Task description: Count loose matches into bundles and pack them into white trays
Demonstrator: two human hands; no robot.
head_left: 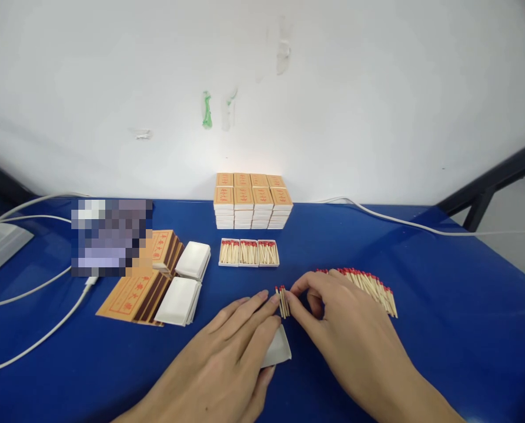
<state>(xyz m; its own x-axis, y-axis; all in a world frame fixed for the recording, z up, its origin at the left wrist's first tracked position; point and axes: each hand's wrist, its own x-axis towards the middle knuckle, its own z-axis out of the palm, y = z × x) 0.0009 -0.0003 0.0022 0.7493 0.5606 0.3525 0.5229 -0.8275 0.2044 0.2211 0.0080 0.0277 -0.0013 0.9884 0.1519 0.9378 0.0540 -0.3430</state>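
Observation:
A small bunch of red-tipped matches [282,301] lies on the blue table [442,329], pressed between the fingertips of both hands. My left hand [227,358] lies mostly flat, fingers stretched toward the bunch, and covers a white empty inner tray [278,349]. My right hand [345,335] has its fingers curled, thumb and forefinger touching the bunch from the right. Behind it a long row of loose matches [368,285] is spread out. Three filled open trays [248,252] sit side by side farther back.
A stack of closed orange-topped matchboxes [252,201] stands by the white wall. Flat orange sleeves [134,296] and white empty trays [187,282] lie at left. White cables [37,338] cross the left side; another cable [398,220] runs right. A blurred object [110,238] sits back left.

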